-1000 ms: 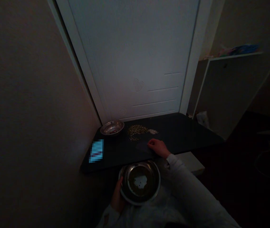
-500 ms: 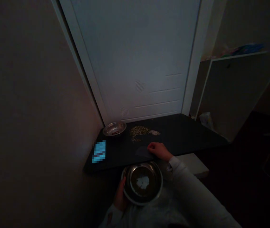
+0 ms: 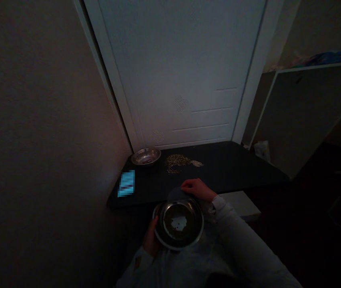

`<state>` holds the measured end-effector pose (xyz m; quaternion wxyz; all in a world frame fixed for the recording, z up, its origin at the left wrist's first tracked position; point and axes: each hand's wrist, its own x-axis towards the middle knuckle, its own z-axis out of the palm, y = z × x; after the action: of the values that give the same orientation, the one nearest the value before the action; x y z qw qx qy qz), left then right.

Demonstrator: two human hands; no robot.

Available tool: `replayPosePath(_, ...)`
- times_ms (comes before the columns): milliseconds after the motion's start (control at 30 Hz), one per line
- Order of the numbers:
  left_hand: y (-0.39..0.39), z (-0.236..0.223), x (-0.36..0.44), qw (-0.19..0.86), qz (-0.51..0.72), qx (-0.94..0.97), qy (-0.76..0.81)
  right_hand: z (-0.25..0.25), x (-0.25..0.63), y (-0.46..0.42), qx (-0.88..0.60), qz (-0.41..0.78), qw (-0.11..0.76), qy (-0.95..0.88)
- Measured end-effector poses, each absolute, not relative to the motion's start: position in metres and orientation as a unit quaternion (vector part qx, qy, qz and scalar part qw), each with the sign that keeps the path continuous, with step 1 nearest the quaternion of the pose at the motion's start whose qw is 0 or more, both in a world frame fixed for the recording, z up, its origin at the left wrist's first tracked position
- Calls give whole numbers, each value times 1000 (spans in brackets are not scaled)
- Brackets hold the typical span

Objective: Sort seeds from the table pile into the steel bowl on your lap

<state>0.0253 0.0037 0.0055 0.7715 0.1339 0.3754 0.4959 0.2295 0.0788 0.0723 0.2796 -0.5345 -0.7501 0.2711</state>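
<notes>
In the dim light my left hand [image 3: 151, 238] grips the left rim of a shiny metal bowl [image 3: 201, 230], its thumb over the edge. The bowl is tipped toward me at the table's near edge, with a dark layer and a pale bare patch inside. Just beyond its far rim is my right hand [image 3: 197, 189], thumb and fingertips pinched together. Whether anything is between them is too dark to tell. A faint grey rounded patch lies beside the fingertips. Farther back on the table are a heap of greenish-brown seeds or grains [image 3: 177, 160] and a smaller whitish heap [image 3: 197, 163].
A second metal bowl [image 3: 146, 157] stands at the back left of the dark table [image 3: 233, 168]. Near the left edge lies a blurred-out blue rectangle [image 3: 126, 183]. Behind is a white door [image 3: 170, 60]; a cabinet [image 3: 302, 104] stands right, and a white box [image 3: 242, 204] sits below the table.
My right hand has moved slightly left, closer to the bowl's far rim. My left hand still holds the bowl. The camera view has shifted a little.
</notes>
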Motion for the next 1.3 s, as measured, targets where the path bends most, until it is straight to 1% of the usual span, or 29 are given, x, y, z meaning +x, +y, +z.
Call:
replayPosePath(100, 3, 3, 24, 772, 500, 133, 369, 71, 231, 80, -509, 328, 298, -738)
replayPosePath(233, -1, 11, 24, 750, 518, 134, 389, 73, 233, 86, -493, 378, 378, -686)
replayPosePath(367, -3, 19, 24, 759, 502, 131, 393, 72, 238, 104, -539, 340, 466, -614)
replayPosePath(467, -2, 18, 23, 754, 509, 116, 400, 68, 243, 123, -574, 295, 503, -575)
replayPosePath(700, 0, 7, 18, 730, 525, 92, 427, 66, 239, 141, -593, 215, 492, -600)
replayPosePath(900, -10, 20, 20, 741, 524, 98, 409, 73, 235, 136, -600, 185, 456, -631)
replayPosePath(1067, -14, 28, 21, 711, 547, 109, 428, 79, 234, 132, -601, 189, 436, -642)
replayPosePath(1300, -4, 14, 16, 694, 550, 105, 453, 77, 233, 131, -570, 232, 435, -658)
